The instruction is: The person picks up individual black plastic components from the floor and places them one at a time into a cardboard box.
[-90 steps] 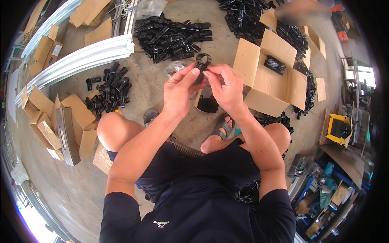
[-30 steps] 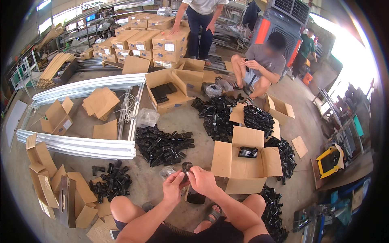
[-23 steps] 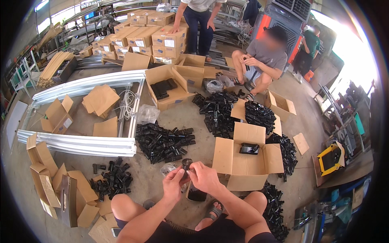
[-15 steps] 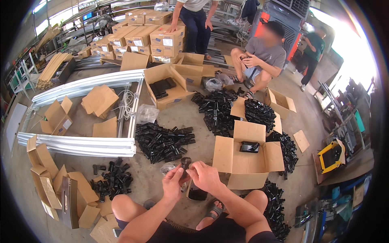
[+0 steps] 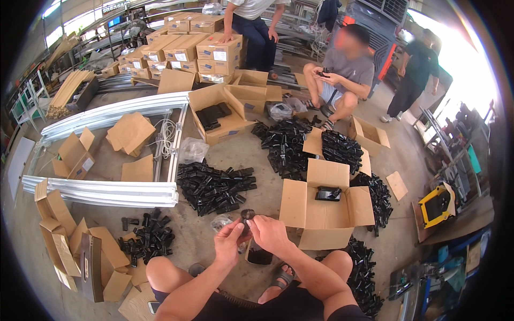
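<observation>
Both hands meet in front of my knees around one small dark plastic fitting [image 5: 247, 214]. My left hand [image 5: 228, 242] grips it from the left between thumb and fingers. From the other side my right hand [image 5: 269, 233] pinches it, its fingers covering much of the piece. A clear plastic bag [image 5: 220, 222] lies on the floor just beyond. Below the hands, between my feet, is a small open box [image 5: 261, 255] with dark contents. Loose black fittings form a pile [image 5: 215, 188] ahead. To the right stands an open carton [image 5: 294, 205] with a few black pieces inside.
More black piles lie at far centre [image 5: 284, 147], right [image 5: 379, 200] and left [image 5: 150, 235]. White metal profiles [image 5: 101, 191] and torn cardboard [image 5: 56, 214] border my left. A crouching co-worker [image 5: 348, 69] handles a dark piece; another person [image 5: 420, 69] is at far right.
The person at far right has stepped nearer. The co-worker's hands have shifted slightly. My hands stay on the fitting, which has turned a little between my fingers.
</observation>
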{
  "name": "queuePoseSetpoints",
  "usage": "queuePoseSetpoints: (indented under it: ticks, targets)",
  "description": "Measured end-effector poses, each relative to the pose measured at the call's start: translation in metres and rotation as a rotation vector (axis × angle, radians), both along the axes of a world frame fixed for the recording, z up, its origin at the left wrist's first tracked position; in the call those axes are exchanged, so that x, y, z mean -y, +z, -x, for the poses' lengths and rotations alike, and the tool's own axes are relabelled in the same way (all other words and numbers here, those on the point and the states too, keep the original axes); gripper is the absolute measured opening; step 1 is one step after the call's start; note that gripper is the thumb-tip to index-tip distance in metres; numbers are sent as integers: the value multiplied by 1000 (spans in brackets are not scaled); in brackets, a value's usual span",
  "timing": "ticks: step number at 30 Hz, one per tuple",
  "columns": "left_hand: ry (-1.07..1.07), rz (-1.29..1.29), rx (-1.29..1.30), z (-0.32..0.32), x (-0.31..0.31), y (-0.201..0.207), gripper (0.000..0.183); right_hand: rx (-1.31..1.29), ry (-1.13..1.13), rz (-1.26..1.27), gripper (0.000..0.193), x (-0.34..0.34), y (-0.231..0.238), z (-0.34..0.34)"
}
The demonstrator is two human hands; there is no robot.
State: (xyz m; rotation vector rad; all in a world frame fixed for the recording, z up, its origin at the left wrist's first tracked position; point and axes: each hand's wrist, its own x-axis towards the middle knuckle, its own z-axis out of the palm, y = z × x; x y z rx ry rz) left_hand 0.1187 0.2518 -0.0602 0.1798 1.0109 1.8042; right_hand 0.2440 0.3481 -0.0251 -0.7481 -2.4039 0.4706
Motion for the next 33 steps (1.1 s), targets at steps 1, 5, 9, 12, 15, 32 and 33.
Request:
queuePoseSetpoints:
  ticks: [1, 5, 9, 12, 15, 32, 33]
  targets:
    - [4, 3, 4, -2, 0, 2, 22, 18, -4, -14, 19, -1, -1, -4]
    - [31, -4, 10, 2, -1, -2, 22, -62, -29, 64, 19, 8, 25, 0]
    - [0, -9, 0, -1, -1, -5, 23, -46, -11, 23, 19, 1, -5, 2]
    - [0, 1, -20, 0, 0, -7, 23, 57, -12, 16, 17, 0, -1, 0]
    - [-7, -10, -36, -1, 1, -3, 20, -65, -11, 96, 13, 6, 21, 1]
    - [-19, 72, -65, 2, 0, -11, 32, -36, -41, 14, 20, 1, -10, 6]
    - [-5, 30, -48, 5, 1, -10, 29, -40, -28, 38, 27, 1, 0, 11]
